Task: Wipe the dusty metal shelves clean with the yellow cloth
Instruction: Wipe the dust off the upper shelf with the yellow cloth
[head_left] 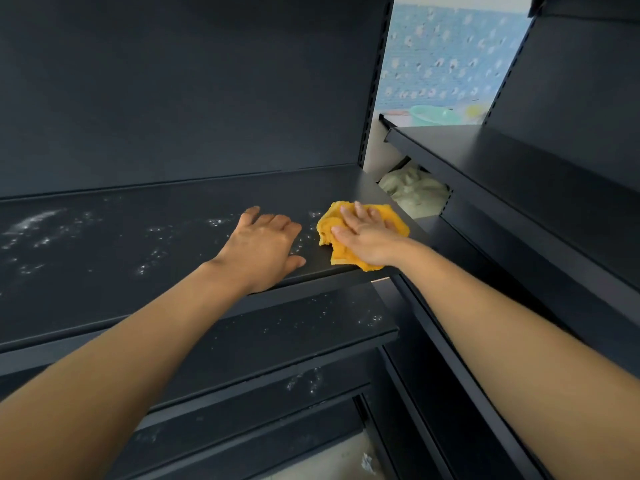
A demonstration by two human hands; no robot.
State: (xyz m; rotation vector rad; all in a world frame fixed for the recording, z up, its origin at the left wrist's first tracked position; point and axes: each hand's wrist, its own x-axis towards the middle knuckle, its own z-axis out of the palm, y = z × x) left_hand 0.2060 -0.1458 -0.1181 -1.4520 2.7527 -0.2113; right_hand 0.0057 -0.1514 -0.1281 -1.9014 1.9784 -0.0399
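A: Right hand (369,237)?
B: Flat, palm down, fingers spread, pressing the yellow cloth (360,237) onto the shelf (138,251). Pressing rather than gripping; no fingers curl round it.
A: Where's the cloth?
B: Bunched at the shelf's right end, near the front edge, a corner hanging just over the lip.
A: Left hand (266,244)?
B: Open, empty, palm down on the same shelf, just left of the cloth, not touching it.
A: Dust?
B: White specks (38,230) scattered across the shelf left of the hands, a few between hand and cloth. More on the lower shelf (294,327) and the one below that.
A: Anything else?
B: Second dark shelving unit (519,174) to the right. In the gap, far off, a blurry green basin (433,116) and a patterned blue wall (450,57).
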